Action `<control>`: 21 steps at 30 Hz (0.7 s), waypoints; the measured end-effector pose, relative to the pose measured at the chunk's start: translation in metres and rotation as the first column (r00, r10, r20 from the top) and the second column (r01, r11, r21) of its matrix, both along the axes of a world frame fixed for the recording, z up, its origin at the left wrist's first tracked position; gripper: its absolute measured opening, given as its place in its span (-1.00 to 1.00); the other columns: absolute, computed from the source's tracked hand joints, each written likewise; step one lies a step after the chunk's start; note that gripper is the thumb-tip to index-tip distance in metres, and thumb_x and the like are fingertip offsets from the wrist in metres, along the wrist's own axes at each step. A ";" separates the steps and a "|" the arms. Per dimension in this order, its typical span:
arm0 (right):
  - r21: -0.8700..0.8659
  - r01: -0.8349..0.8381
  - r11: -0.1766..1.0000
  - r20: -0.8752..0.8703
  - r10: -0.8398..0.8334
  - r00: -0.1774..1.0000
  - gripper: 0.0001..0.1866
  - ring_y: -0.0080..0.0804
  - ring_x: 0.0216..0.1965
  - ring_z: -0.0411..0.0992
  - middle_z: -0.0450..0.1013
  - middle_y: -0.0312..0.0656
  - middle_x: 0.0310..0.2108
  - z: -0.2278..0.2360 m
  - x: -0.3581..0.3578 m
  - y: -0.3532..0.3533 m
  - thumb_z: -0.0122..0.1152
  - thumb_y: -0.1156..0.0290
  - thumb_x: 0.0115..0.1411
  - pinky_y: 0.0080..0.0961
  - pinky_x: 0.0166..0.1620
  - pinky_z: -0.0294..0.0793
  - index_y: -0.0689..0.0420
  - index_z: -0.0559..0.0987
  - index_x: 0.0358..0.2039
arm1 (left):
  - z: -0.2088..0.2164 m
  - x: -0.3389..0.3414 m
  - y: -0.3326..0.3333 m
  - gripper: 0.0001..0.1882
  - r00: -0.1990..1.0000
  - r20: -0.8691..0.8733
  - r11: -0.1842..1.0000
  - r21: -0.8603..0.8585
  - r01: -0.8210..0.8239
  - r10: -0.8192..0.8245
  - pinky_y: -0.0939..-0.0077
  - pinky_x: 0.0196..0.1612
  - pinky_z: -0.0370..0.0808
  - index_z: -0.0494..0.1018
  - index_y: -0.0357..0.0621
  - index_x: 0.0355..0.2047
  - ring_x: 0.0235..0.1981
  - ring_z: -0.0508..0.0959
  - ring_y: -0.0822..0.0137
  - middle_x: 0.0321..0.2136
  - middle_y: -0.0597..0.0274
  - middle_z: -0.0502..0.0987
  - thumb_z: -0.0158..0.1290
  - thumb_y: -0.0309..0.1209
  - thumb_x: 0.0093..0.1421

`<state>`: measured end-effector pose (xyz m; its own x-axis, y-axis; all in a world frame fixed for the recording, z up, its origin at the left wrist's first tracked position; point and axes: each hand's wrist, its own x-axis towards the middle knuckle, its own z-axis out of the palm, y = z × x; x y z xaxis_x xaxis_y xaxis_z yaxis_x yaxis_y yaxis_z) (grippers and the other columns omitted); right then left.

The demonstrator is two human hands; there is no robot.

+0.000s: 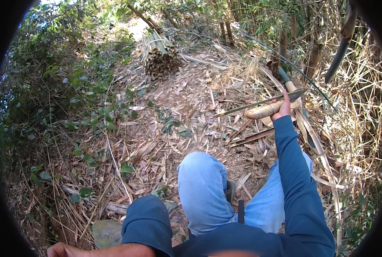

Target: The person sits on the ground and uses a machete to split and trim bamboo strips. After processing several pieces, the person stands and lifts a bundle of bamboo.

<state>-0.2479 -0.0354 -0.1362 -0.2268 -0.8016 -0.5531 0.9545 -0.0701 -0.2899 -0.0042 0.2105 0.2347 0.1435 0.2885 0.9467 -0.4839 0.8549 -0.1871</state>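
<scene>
My right hand (282,107) reaches forward to the right with its fingers wrapped round a thick, pale wooden handle (261,111). A long thin strip (242,108) runs alongside the handle, with a dark blade-like end (297,93) beyond my fingers. How strip and handle join, I cannot make out. Bamboo poles (313,124) lie on the ground just beyond this hand. My left hand (64,250) is at the lower left edge, partly cut off, beside a grey stone (107,233); its fingers are mostly out of sight.
A tied bundle of cut bamboo (159,55) stands ahead on ground covered with dry leaves. At upper right hangs a dark-bladed knife (338,60) before dry bamboo stems. A thin green stem (291,64) slants across there. Leafy plants (88,111) grow on the left.
</scene>
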 end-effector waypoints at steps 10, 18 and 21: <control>-0.065 -0.073 0.995 -0.121 0.065 0.991 -0.51 -0.54 -0.67 0.31 0.24 -0.34 -0.64 0.030 0.000 0.017 0.33 0.02 0.08 -0.49 -0.53 0.45 0.01 0.32 -0.16 | -0.123 -0.003 -0.131 -0.86 0.700 0.232 0.114 0.971 -0.211 -0.675 0.31 0.01 0.39 0.43 -0.20 -0.27 -0.10 0.47 0.17 -0.19 0.08 0.47 0.03 -0.50 0.14; -0.055 -0.115 0.992 -0.257 0.098 0.962 -0.53 -0.50 -0.68 0.36 0.32 -0.27 -0.62 0.041 -0.020 0.048 0.35 0.04 0.06 -0.46 -0.58 0.48 0.03 0.35 -0.22 | -0.229 -0.056 -0.149 -0.81 0.787 0.227 0.108 0.973 -0.202 -0.573 0.28 -0.05 0.41 0.48 -0.21 -0.23 -0.15 0.51 0.05 -0.23 0.02 0.50 0.08 -0.38 0.18; -0.062 -0.113 0.992 -0.396 0.080 0.915 -0.64 -0.54 -0.70 0.34 0.36 -0.31 -0.61 0.058 -0.033 0.058 0.34 0.08 0.09 -0.54 -0.62 0.45 0.07 0.45 -0.34 | -0.254 -0.082 -0.167 -0.72 0.804 0.157 0.043 0.986 -0.162 -0.573 0.26 -0.01 0.39 0.46 -0.23 -0.14 -0.10 0.50 0.03 -0.18 -0.03 0.49 0.04 -0.29 0.24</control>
<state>-0.2807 0.0228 -0.0779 -0.3310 -0.8692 -0.3673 0.7687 -0.0226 -0.6392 -0.0857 0.0433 -0.0188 -0.4724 -0.8447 0.2516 -0.4206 0.4669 0.7779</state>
